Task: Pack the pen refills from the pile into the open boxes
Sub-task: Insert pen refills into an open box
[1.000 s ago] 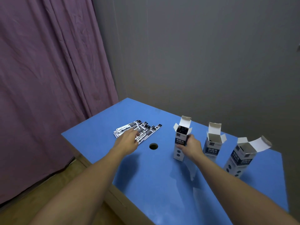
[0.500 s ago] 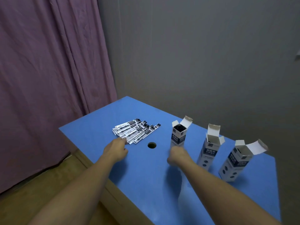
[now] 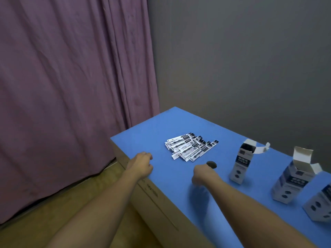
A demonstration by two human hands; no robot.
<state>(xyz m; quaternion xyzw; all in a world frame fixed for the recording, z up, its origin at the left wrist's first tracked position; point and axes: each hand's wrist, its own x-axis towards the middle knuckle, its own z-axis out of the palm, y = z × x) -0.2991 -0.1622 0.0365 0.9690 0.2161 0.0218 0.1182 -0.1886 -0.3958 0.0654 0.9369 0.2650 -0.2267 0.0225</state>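
Note:
A pile of pen refills [image 3: 191, 148] in white and black sleeves lies on the blue table [image 3: 172, 126]. Three open white and dark boxes stand in a row to the right: the nearest box [image 3: 241, 165], a second box [image 3: 295, 178] and a third box [image 3: 320, 203] cut off by the frame edge. My left hand [image 3: 141, 164] rests at the table's left edge, short of the pile, fingers loosely curled and holding nothing. My right hand [image 3: 204, 174] hovers between the pile and the nearest box, knuckles up, with nothing seen in it.
A small round hole [image 3: 212, 164] in the tabletop sits just beyond my right hand. A purple curtain [image 3: 71, 86] hangs to the left and a grey wall [image 3: 241, 59] stands behind the table. The table's cardboard side [image 3: 152, 192] drops to a wooden floor [image 3: 53, 212].
My left hand has pulled back from the pile to the table edge. My right hand has let go of the nearest box and drawn back toward me. The view has swung left.

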